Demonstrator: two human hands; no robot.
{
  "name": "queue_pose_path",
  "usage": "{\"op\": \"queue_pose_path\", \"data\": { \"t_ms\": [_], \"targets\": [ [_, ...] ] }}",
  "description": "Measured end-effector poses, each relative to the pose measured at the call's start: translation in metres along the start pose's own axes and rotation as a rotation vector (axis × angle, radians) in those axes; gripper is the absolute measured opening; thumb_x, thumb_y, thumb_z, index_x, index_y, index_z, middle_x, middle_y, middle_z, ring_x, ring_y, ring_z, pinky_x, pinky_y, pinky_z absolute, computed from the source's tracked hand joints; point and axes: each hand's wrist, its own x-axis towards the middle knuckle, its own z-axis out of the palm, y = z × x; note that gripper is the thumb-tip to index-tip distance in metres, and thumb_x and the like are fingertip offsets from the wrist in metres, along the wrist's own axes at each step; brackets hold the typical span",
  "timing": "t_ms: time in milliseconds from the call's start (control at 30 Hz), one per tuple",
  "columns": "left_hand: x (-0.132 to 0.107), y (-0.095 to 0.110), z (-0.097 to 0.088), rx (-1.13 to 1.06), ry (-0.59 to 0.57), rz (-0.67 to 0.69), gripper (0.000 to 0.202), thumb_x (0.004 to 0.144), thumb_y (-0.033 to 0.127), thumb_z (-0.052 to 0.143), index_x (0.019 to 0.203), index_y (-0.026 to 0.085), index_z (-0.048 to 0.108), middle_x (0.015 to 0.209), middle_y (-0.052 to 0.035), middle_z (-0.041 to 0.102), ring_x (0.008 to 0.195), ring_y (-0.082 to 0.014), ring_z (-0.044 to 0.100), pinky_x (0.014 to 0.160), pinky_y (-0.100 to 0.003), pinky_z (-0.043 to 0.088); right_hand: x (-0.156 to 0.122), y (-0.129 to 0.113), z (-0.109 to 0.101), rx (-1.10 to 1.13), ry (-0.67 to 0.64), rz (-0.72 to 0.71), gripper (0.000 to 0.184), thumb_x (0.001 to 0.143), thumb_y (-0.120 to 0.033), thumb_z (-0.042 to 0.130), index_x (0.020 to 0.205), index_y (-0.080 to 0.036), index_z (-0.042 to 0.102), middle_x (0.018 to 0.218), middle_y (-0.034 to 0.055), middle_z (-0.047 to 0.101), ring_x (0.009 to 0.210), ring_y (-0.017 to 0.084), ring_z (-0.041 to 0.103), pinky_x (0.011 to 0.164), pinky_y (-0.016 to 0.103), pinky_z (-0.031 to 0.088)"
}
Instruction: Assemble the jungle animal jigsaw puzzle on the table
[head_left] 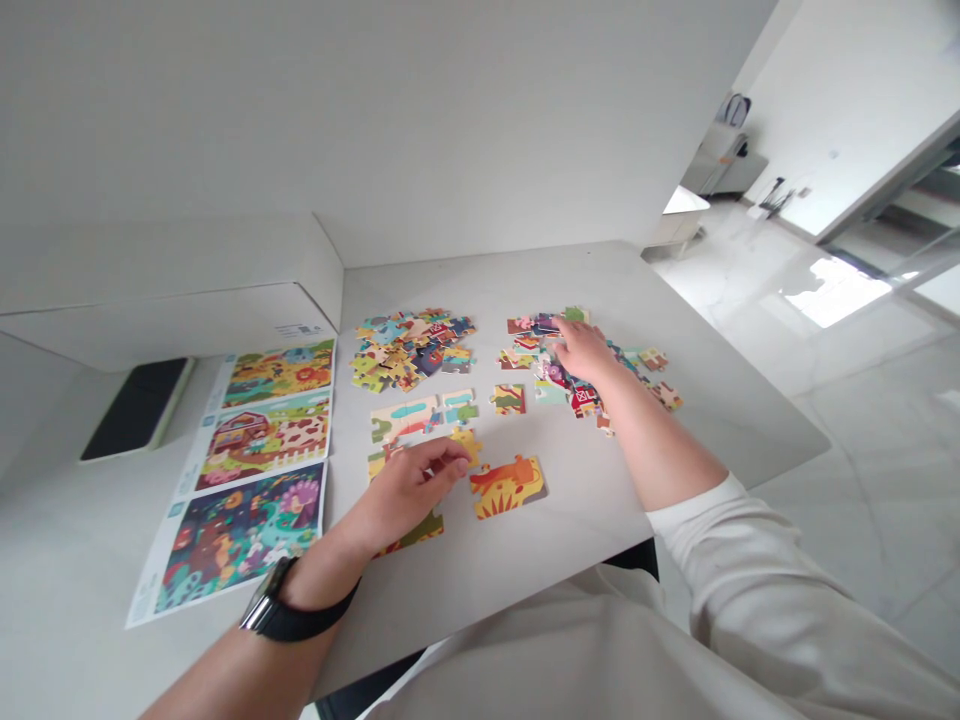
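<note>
My left hand (409, 490), with a black watch on the wrist, rests on the grey table (525, 560); its fingers lie flat on a yellow puzzle piece (466, 442). An orange joined section (508, 486) lies just right of it, and a green and red piece (420, 533) shows under my palm. My right hand (581, 350) reaches into the right-hand heap of loose puzzle pieces (555, 375), fingers spread over them. A second heap of pieces (409, 350) lies further left. A pale joined strip (420, 415) sits between the heaps and my left hand.
A printed guide sheet (247, 470) with three coloured pictures lies at the left. A black phone (139, 408) lies beyond it beside a white box (172, 300). The table's right edge drops to a glossy white floor (862, 400).
</note>
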Motion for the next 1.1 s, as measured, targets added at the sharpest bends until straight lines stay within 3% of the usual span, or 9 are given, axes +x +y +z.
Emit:
{"op": "queue_pose_path", "data": {
  "t_ms": [67, 233, 467, 600, 767, 867, 1000, 1100],
  "targets": [
    [0.0, 0.001, 0.0, 0.001, 0.003, 0.004, 0.041, 0.103, 0.059, 0.058, 0.105, 0.022, 0.076, 0.077, -0.0005, 0.07, 0.065, -0.0161, 0.058, 0.057, -0.026, 0.044, 0.001, 0.001, 0.0, 0.01, -0.005, 0.053, 0.058, 0.106, -0.024, 0.049, 0.163, -0.014, 0.052, 0.162, 0.0217, 0.06, 0.153, 0.039, 0.052, 0.128, 0.062, 0.036],
    [-0.001, 0.004, -0.001, 0.01, -0.002, 0.001, 0.042, 0.102, 0.06, 0.059, 0.105, 0.023, 0.077, 0.08, -0.0016, 0.073, 0.069, -0.0179, 0.063, 0.061, -0.027, 0.048, 0.002, 0.004, 0.0, 0.097, -0.021, -0.035, 0.062, 0.102, -0.017, 0.048, 0.164, -0.024, 0.05, 0.169, 0.014, 0.055, 0.158, 0.035, 0.046, 0.131, 0.064, 0.03],
    [-0.001, 0.002, -0.001, 0.002, 0.004, 0.019, 0.041, 0.103, 0.059, 0.059, 0.106, 0.022, 0.078, 0.078, -0.0011, 0.071, 0.067, -0.017, 0.06, 0.059, -0.026, 0.046, 0.0, 0.012, -0.01, 0.123, -0.003, 0.156, 0.058, 0.101, -0.016, 0.055, 0.158, -0.025, 0.054, 0.149, 0.0138, 0.073, 0.146, 0.038, 0.058, 0.13, 0.075, 0.022],
    [-0.002, 0.003, -0.001, 0.004, -0.004, 0.02, 0.041, 0.103, 0.059, 0.058, 0.106, 0.022, 0.077, 0.08, -0.0016, 0.072, 0.068, -0.0171, 0.059, 0.059, -0.026, 0.045, -0.005, 0.02, -0.019, 0.108, -0.003, 0.195, 0.057, 0.095, -0.01, 0.061, 0.149, -0.027, 0.063, 0.136, 0.0083, 0.08, 0.137, 0.034, 0.066, 0.128, 0.065, 0.031],
    [-0.002, 0.005, -0.002, 0.012, -0.007, 0.021, 0.041, 0.104, 0.058, 0.058, 0.108, 0.022, 0.078, 0.083, -0.0023, 0.073, 0.072, -0.0179, 0.063, 0.061, -0.026, 0.047, -0.008, 0.029, -0.023, 0.106, 0.007, 0.188, 0.065, 0.087, -0.001, 0.061, 0.147, -0.026, 0.067, 0.141, 0.0072, 0.078, 0.133, 0.03, 0.068, 0.117, 0.046, 0.046],
    [-0.002, 0.005, -0.002, 0.014, 0.002, 0.021, 0.041, 0.103, 0.058, 0.059, 0.107, 0.022, 0.078, 0.084, -0.0024, 0.074, 0.073, -0.0182, 0.064, 0.061, -0.026, 0.047, -0.007, 0.029, -0.022, 0.058, 0.011, 0.202, 0.054, 0.09, -0.01, 0.065, 0.141, -0.026, 0.072, 0.141, 0.0095, 0.077, 0.131, 0.031, 0.069, 0.113, 0.045, 0.05],
    [-0.002, 0.006, -0.002, 0.007, 0.005, 0.026, 0.04, 0.103, 0.058, 0.058, 0.106, 0.023, 0.077, 0.083, -0.0024, 0.074, 0.072, -0.0182, 0.064, 0.063, -0.027, 0.049, -0.005, 0.026, -0.022, -0.018, -0.007, 0.269, 0.04, 0.098, -0.035, 0.069, 0.137, -0.025, 0.073, 0.141, 0.0149, 0.076, 0.131, 0.037, 0.068, 0.114, 0.054, 0.048],
    [-0.002, 0.005, -0.002, -0.007, 0.003, 0.018, 0.04, 0.104, 0.057, 0.056, 0.107, 0.023, 0.077, 0.08, -0.002, 0.073, 0.07, -0.0185, 0.065, 0.063, -0.028, 0.05, -0.005, 0.026, -0.023, -0.009, -0.026, 0.27, 0.037, 0.1, -0.037, 0.068, 0.135, -0.025, 0.073, 0.142, 0.0157, 0.075, 0.132, 0.037, 0.067, 0.115, 0.056, 0.047]
  ]
}}
